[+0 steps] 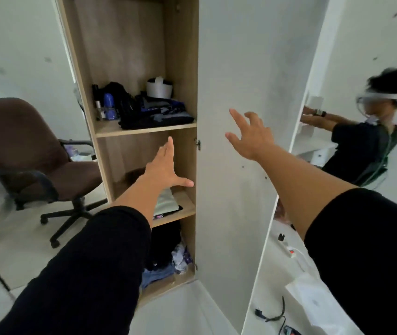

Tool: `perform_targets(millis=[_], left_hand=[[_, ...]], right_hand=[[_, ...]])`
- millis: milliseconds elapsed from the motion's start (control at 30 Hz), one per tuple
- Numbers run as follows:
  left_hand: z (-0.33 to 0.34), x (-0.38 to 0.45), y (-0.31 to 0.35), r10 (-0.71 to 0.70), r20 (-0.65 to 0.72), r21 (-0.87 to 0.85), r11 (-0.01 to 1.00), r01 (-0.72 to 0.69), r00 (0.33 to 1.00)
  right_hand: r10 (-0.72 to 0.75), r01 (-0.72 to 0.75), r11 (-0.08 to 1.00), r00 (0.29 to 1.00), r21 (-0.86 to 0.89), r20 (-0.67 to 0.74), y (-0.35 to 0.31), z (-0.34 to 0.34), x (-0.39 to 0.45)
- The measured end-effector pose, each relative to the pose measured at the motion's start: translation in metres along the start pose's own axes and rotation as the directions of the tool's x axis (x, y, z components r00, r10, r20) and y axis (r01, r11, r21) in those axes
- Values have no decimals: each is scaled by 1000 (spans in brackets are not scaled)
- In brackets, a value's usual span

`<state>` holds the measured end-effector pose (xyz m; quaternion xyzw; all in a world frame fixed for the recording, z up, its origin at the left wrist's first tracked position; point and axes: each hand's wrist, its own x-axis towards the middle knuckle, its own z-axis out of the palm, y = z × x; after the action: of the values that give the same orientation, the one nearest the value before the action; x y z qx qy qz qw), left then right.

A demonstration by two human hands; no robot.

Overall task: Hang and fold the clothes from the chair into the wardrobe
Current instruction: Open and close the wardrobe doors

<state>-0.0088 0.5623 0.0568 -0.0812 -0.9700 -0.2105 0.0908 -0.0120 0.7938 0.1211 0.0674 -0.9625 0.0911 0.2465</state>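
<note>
The wooden wardrobe [180, 68] stands with its white door [241, 93] swung out. My left hand [165, 169] is spread flat in front of the middle shelf, holding nothing. My right hand [250, 134] is spread against the inner face of the door, also holding nothing. Folded dark clothes [159, 117] lie on the upper shelf. A pale folded garment [166, 203] lies on the middle shelf under my left hand. A heap of dark and blue clothes [166, 257] fills the bottom. The brown office chair [31, 151] stands to the left with its seat bare.
A white band-like object [159, 89] and small bottles [107, 105] share the upper shelf. A mirror [361, 117] right of the door reflects a person in a headset. A power strip [289, 250], cables [274, 315] and a white bag [311, 298] lie on the floor at the right.
</note>
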Motion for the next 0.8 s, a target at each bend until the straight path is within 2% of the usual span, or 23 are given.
perform_targets(millis=[300, 533, 800], left_hand=[[15, 56, 135, 218, -45, -48, 974, -221, 975], [53, 96, 222, 287, -119, -10, 957, -291, 950], [76, 134, 269, 213, -229, -42, 973, -228, 950]], right_hand=[[27, -71, 986, 962, -153, -271, 85, -89, 15], [54, -105, 982, 953, -156, -297, 148, -97, 52], [-65, 45, 996, 954, -76, -294, 185, -86, 79]])
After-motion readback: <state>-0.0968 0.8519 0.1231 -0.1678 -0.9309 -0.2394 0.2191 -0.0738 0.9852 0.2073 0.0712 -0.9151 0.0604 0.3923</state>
